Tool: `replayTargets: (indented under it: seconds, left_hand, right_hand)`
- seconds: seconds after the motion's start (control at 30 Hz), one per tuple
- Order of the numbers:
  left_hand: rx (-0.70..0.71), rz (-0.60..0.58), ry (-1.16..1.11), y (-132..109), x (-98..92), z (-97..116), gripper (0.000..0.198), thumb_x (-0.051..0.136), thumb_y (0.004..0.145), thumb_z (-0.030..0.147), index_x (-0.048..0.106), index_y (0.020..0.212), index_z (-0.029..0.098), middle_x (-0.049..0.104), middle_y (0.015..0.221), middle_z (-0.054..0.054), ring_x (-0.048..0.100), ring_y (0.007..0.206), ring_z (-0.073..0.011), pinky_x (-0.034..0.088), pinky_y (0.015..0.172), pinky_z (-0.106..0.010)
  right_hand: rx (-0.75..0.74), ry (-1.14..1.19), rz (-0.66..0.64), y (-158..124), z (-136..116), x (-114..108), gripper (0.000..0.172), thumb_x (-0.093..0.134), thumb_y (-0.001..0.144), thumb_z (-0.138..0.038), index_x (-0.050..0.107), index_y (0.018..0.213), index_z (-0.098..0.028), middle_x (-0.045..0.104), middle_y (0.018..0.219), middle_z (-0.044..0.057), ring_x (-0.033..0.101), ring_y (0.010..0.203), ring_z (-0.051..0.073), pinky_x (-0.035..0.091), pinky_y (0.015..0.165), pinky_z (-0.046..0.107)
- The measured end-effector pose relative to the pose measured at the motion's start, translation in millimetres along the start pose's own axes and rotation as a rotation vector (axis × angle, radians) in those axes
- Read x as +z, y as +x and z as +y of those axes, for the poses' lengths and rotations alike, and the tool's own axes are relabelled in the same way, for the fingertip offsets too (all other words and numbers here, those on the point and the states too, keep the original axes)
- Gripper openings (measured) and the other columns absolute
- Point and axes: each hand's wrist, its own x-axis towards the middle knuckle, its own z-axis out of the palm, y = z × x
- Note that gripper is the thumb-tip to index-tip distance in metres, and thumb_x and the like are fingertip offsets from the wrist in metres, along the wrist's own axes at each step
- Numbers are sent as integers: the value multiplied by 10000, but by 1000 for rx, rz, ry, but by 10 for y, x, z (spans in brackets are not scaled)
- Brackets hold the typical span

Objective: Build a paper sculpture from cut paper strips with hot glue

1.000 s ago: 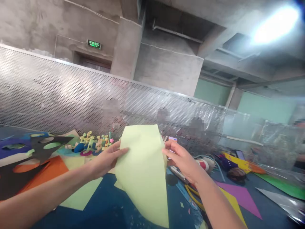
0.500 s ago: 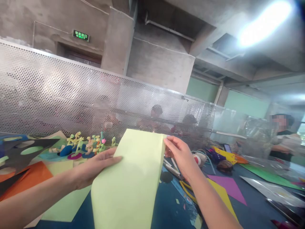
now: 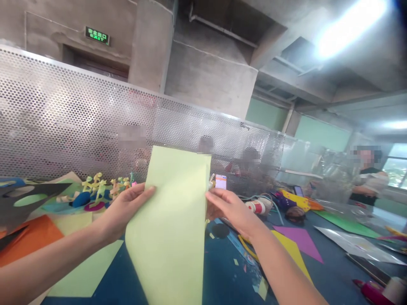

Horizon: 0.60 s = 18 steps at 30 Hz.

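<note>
A large pale green craft sheet [image 3: 174, 216], bent into a curve, is held up in front of me above the blue table. My left hand [image 3: 127, 208] pinches its left edge, thumb on the near face and fingers partly behind. On the opposite side, my right hand [image 3: 229, 208] grips the right edge between thumb and fingers; some of those fingertips are hidden. The sheet's bottom runs out of view. Small standing cut-out figures [image 3: 101, 190] are on the table beyond my left hand. Another pale green sheet [image 3: 84, 273] lies flat below my left forearm.
Orange sheets [image 3: 43, 235] lie at left. To the right are a white-and-red bottle [image 3: 256, 206], a purple sheet [image 3: 300, 243], a yellow sheet [image 3: 294, 258], small scraps and a phone [image 3: 221, 182]. A perforated metal partition [image 3: 79, 114] stands behind the table, with people beyond it. Another person [image 3: 365, 182] is at far right.
The sheet has been raised and shifted slightly left, its top edge now higher. My right hand has moved left with it, and a lit phone shows behind. The camera view has turned a little.
</note>
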Motion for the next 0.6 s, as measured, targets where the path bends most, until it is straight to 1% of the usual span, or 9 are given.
replayTargets:
  seconds: [0.1,0.2,0.27,0.3,0.37,0.47,0.53,0.57,0.6]
  left_hand:
    - [-5,-7,6,18,-66,-70,418,613,746,430,564,1117,243,710,894,-43,670,712,-194,544,613,-271]
    - [-26,-93,12,9,-113,-150,468,623,740,425,542,1154,224,691,989,-68,665,814,-216,540,685,-288]
    - [-46,-144,11,-2,-126,-194,482,631,735,416,535,1164,217,678,1032,-75,656,863,-224,537,715,-293]
    - [-52,-150,8,-4,-132,-215,477,630,738,411,536,1162,215,676,1039,-75,655,870,-223,536,722,-291]
    - [-43,-114,-1,3,-154,-260,446,621,748,404,545,1144,215,687,1014,-67,662,844,-215,540,713,-289]
    - [-2,10,-4,31,-226,-353,402,637,739,381,563,1102,225,711,926,-45,677,759,-206,553,660,-290]
    - [20,110,10,39,-292,-438,401,661,715,371,574,1078,225,718,875,-39,680,706,-208,558,616,-292]
    - [27,153,21,35,-323,-486,407,668,703,377,580,1067,218,720,853,-42,681,678,-212,560,590,-295]
    - [29,169,30,24,-353,-535,419,665,701,389,579,1070,210,719,845,-49,681,665,-218,560,576,-301]
  right_hand:
    - [-52,-106,65,44,105,45,240,546,793,-427,568,741,-194,570,569,-37,551,499,101,444,491,221]
    - [-122,-265,179,98,207,78,245,529,794,-433,543,731,-197,529,507,-46,493,400,98,403,413,221]
    - [-154,-327,251,117,252,103,251,524,792,-442,538,727,-200,532,518,-41,486,393,101,396,403,226]
    - [-149,-306,270,121,269,120,255,519,793,-449,537,732,-203,541,539,-36,505,421,108,412,422,229]
    - [-83,-179,247,124,303,170,264,506,799,-468,535,761,-208,558,584,-26,555,514,127,455,481,236]
    - [60,5,99,133,394,284,256,501,809,-458,524,775,-205,586,647,-14,589,612,131,488,546,234]
    - [119,-1,42,150,495,373,239,505,817,-420,500,728,-198,579,618,-24,579,557,110,487,523,219]
    - [136,-34,45,162,556,417,236,505,821,-399,481,699,-198,562,571,-37,561,501,98,479,494,209]
    - [147,-72,64,175,623,459,236,505,823,-382,461,679,-200,532,509,-54,533,436,89,460,447,196]
